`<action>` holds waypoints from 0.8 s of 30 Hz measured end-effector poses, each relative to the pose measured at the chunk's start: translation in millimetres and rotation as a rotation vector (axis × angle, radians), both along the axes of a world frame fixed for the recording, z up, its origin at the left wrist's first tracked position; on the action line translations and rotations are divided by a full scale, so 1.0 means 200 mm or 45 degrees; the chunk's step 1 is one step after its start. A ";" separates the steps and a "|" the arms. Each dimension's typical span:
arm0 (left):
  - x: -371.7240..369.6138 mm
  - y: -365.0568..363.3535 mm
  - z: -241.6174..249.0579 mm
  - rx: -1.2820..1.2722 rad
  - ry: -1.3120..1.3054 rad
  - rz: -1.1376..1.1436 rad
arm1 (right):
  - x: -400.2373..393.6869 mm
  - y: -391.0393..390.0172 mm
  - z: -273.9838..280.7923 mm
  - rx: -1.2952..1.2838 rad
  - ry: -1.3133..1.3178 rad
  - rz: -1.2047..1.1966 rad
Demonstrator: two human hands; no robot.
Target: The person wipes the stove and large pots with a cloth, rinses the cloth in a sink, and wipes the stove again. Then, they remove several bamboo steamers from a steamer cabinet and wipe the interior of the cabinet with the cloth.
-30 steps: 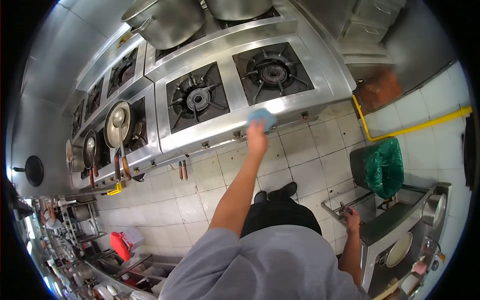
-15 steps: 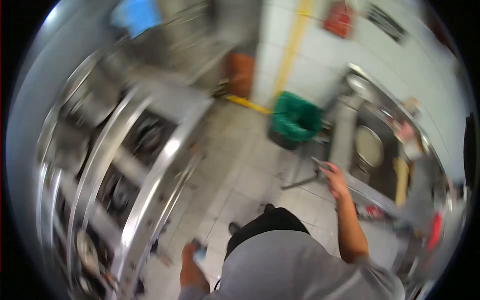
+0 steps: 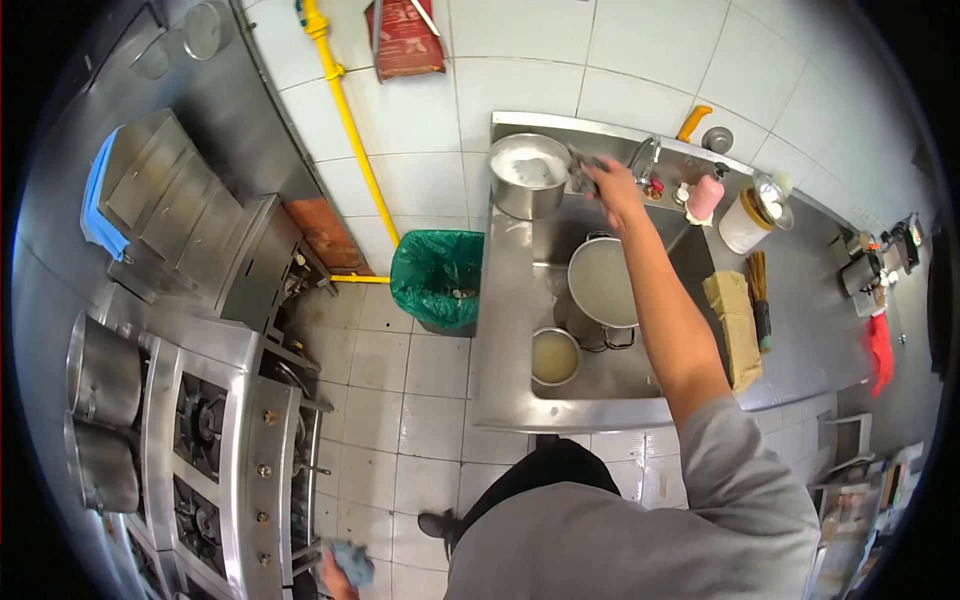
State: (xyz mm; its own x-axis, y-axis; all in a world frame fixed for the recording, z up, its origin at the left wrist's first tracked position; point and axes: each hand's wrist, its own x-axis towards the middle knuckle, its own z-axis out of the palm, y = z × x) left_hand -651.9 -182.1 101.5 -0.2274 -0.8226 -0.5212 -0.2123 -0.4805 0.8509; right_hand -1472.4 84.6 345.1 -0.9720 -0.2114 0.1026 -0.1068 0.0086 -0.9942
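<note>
Grey pad point(image 3: 580, 172): in the right hand point(image 3: 615, 190), beside the rim of the foamy pot point(image 3: 528, 192); contact, cannot tell.
Right hand: fingers clamped on the Grey pad, arm stretched across the sink point(image 3: 590, 414).
Foamy pot: upright, back left corner of sink.
Sink basin: large pot point(image 3: 598, 280), partly behind the arm; small pot point(image 3: 555, 356), cloudy liquid.
Blue cloth point(image 3: 354, 564): gripped by the left hand point(image 3: 336, 578), low, near the stove point(image 3: 236, 410).

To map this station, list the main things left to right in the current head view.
Blue draped cloth, left hand, green-lined bin, round steel pot, right hand, pink pump bottle, red hanging item.
</note>
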 end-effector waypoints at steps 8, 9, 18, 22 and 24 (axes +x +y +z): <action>-1.48 0.33 0.76 -0.284 -0.114 -0.199 | -0.63 0.15 -0.29 0.322 0.104 0.307; -1.63 0.40 0.82 -0.315 -0.082 -0.277 | -0.61 0.24 -0.39 0.457 -0.028 0.317; -2.67 0.91 0.68 0.168 0.505 -0.808 | -0.07 0.66 -1.84 0.912 -0.085 0.065; -2.83 1.08 0.59 0.407 0.482 -0.768 | 0.17 0.53 -1.20 -0.201 -0.571 0.385; -2.89 1.14 0.60 0.461 0.521 -0.763 | 0.13 0.60 -1.00 0.240 -0.641 0.434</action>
